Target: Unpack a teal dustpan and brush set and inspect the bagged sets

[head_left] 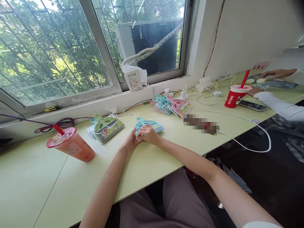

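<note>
On the table in front of me lies a light blue mini dustpan and brush set (152,124) in clear plastic wrap. My left hand (130,140) is closed on its near left edge. Over its near side bends my right hand (149,134), fingers curled onto the package and touching the left hand. Both hands hide part of the set. To the left sits a small pile of wrapped sets, a green dustpan set (108,125) on top. Behind to the right, more wrapped sets lie overlapping, among them a pink dustpan set (178,104) and a teal dustpan set (162,103).
A pink drink cup (76,147) with a red straw stands left on the table (149,167). Right are a blurred-out item (200,123) with a white cable, a red cup (235,96), a phone (253,105) and a co-worker's hand (277,74). Cables run along the wall.
</note>
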The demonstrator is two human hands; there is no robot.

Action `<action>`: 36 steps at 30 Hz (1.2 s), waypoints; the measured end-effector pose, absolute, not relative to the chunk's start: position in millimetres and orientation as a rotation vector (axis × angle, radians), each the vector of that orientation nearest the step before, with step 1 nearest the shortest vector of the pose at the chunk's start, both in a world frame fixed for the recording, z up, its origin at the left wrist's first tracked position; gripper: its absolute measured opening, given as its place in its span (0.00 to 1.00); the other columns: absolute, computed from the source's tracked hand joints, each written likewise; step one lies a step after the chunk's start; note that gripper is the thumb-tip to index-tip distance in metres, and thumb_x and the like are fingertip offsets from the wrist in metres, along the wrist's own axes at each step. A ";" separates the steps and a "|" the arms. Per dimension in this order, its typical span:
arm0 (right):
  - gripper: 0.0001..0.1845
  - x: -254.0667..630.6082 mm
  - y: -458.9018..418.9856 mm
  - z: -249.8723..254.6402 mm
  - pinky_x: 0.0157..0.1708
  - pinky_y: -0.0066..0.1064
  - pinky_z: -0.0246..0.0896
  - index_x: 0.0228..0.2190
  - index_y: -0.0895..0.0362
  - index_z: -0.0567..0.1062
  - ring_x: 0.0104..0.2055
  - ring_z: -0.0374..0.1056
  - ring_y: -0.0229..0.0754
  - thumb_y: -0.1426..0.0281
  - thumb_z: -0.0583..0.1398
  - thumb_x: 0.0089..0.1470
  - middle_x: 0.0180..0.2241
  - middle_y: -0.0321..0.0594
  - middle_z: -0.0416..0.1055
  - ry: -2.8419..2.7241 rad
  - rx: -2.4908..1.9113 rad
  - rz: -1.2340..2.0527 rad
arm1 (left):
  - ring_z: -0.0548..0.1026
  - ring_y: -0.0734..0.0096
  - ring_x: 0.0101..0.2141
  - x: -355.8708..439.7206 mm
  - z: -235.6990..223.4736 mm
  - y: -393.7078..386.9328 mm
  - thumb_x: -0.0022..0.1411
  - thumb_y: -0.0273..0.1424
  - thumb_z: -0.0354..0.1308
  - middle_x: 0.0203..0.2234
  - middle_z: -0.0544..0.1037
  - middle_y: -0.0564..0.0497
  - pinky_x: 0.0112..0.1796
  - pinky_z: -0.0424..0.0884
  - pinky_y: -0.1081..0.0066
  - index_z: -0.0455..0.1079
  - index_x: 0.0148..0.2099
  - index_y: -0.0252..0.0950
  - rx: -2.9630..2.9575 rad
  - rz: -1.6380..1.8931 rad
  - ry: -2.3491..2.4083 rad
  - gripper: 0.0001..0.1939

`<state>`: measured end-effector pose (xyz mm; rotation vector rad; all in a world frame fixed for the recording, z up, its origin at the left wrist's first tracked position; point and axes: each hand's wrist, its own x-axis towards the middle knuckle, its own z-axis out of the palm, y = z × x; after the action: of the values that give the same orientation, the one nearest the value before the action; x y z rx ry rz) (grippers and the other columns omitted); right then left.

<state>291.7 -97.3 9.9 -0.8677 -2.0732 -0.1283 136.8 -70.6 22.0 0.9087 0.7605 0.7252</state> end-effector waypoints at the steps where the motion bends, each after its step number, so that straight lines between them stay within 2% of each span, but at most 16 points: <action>1: 0.08 288.9 -98.3 8.7 0.45 0.33 0.52 0.28 0.55 0.76 0.38 0.69 0.40 0.68 0.61 0.59 0.31 0.36 0.77 -2.122 -0.823 -0.152 | 0.68 0.79 0.18 138.2 19.5 -70.8 0.65 0.31 0.51 0.21 0.73 0.52 0.21 0.69 0.78 0.71 0.39 0.31 0.897 0.769 0.768 0.10; 3: 0.10 284.6 -99.8 6.0 0.45 0.33 0.53 0.29 0.55 0.76 0.38 0.70 0.41 0.66 0.59 0.61 0.32 0.37 0.77 -2.195 -0.771 -0.194 | 0.63 0.80 0.15 139.0 14.5 -69.3 0.60 0.25 0.53 0.15 0.66 0.55 0.15 0.61 0.79 0.69 0.31 0.31 0.883 0.830 0.805 0.06; 5: 0.12 283.6 -101.0 4.7 0.45 0.33 0.54 0.31 0.55 0.76 0.40 0.70 0.41 0.63 0.57 0.62 0.34 0.39 0.77 -2.229 -0.766 -0.205 | 0.62 0.80 0.15 137.5 11.0 -66.3 0.55 0.22 0.55 0.15 0.65 0.56 0.14 0.58 0.78 0.68 0.28 0.31 0.870 0.878 0.816 0.04; 7: 0.14 286.4 -101.6 5.2 0.44 0.32 0.54 0.34 0.56 0.76 0.40 0.71 0.42 0.61 0.55 0.63 0.36 0.41 0.77 -2.226 -0.818 -0.177 | 0.65 0.79 0.17 134.2 9.8 -62.8 0.51 0.20 0.56 0.17 0.70 0.54 0.16 0.61 0.78 0.69 0.31 0.31 0.850 0.962 0.797 0.04; 9: 0.16 291.9 -100.9 6.6 0.39 0.31 0.55 0.35 0.56 0.76 0.36 0.71 0.41 0.60 0.53 0.65 0.33 0.41 0.77 -2.186 -0.953 -0.123 | 0.71 0.76 0.21 130.1 10.5 -59.8 0.47 0.18 0.57 0.23 0.75 0.51 0.22 0.67 0.76 0.71 0.35 0.30 0.824 1.055 0.776 0.10; 12: 0.20 300.5 -96.3 7.2 0.32 0.28 0.52 0.30 0.57 0.75 0.30 0.69 0.40 0.61 0.50 0.66 0.27 0.41 0.76 -2.057 -1.234 -0.018 | 0.76 0.71 0.29 123.0 12.8 -56.3 0.45 0.16 0.58 0.31 0.79 0.49 0.30 0.72 0.73 0.71 0.44 0.32 0.797 1.148 0.763 0.21; 16: 0.23 308.3 -84.7 3.2 0.30 0.27 0.53 0.25 0.56 0.74 0.28 0.69 0.38 0.61 0.49 0.66 0.26 0.39 0.75 -1.776 -1.381 0.249 | 0.78 0.71 0.32 116.0 15.1 -54.3 0.44 0.15 0.59 0.34 0.79 0.52 0.32 0.74 0.72 0.66 0.52 0.37 0.801 1.205 0.747 0.31; 20: 0.19 315.3 -72.4 -0.2 0.24 0.27 0.57 0.28 0.57 0.74 0.21 0.66 0.35 0.58 0.53 0.62 0.26 0.38 0.75 -1.459 -1.302 0.700 | 0.78 0.68 0.34 115.1 14.6 -53.8 0.47 0.18 0.59 0.36 0.79 0.50 0.34 0.74 0.70 0.66 0.54 0.37 0.790 1.191 0.747 0.30; 23: 0.17 319.9 -66.7 0.7 0.19 0.25 0.58 0.31 0.57 0.73 0.21 0.67 0.35 0.55 0.58 0.57 0.28 0.40 0.75 -1.225 -1.182 0.937 | 0.78 0.66 0.35 115.8 12.5 -52.9 0.50 0.20 0.59 0.37 0.79 0.48 0.37 0.74 0.67 0.65 0.55 0.37 0.789 1.169 0.736 0.28; 25: 0.16 321.7 -65.1 2.0 0.22 0.25 0.63 0.34 0.57 0.72 0.26 0.71 0.36 0.56 0.61 0.53 0.31 0.40 0.75 -1.104 -1.105 1.022 | 0.78 0.65 0.37 115.5 11.7 -52.5 0.52 0.22 0.60 0.39 0.79 0.48 0.40 0.73 0.65 0.64 0.56 0.38 0.830 1.154 0.716 0.28; 29: 0.18 322.9 -64.3 2.1 0.36 0.30 0.71 0.36 0.55 0.69 0.35 0.73 0.38 0.60 0.67 0.47 0.35 0.39 0.75 -0.990 -0.978 1.140 | 0.76 0.64 0.44 113.6 13.6 -54.0 0.56 0.29 0.62 0.46 0.77 0.50 0.45 0.71 0.64 0.61 0.60 0.44 0.989 1.108 0.636 0.30; 32: 0.17 324.1 -62.8 0.1 0.44 0.34 0.71 0.35 0.54 0.67 0.34 0.73 0.36 0.62 0.68 0.47 0.33 0.36 0.75 -0.940 -0.929 1.198 | 0.75 0.64 0.46 112.9 16.1 -55.5 0.58 0.34 0.62 0.48 0.76 0.51 0.46 0.70 0.65 0.60 0.61 0.47 1.037 1.057 0.614 0.30; 36: 0.17 326.8 -60.8 -0.4 0.41 0.36 0.74 0.36 0.53 0.67 0.29 0.74 0.37 0.63 0.67 0.47 0.30 0.34 0.74 -0.892 -0.922 1.237 | 0.74 0.62 0.48 113.1 17.5 -56.0 0.59 0.37 0.61 0.50 0.75 0.49 0.45 0.70 0.64 0.63 0.60 0.47 1.020 1.049 0.591 0.27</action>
<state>326.8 -60.8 -0.4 -0.9220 -0.8922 1.2372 113.1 -56.0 17.5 1.0201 0.5910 1.0487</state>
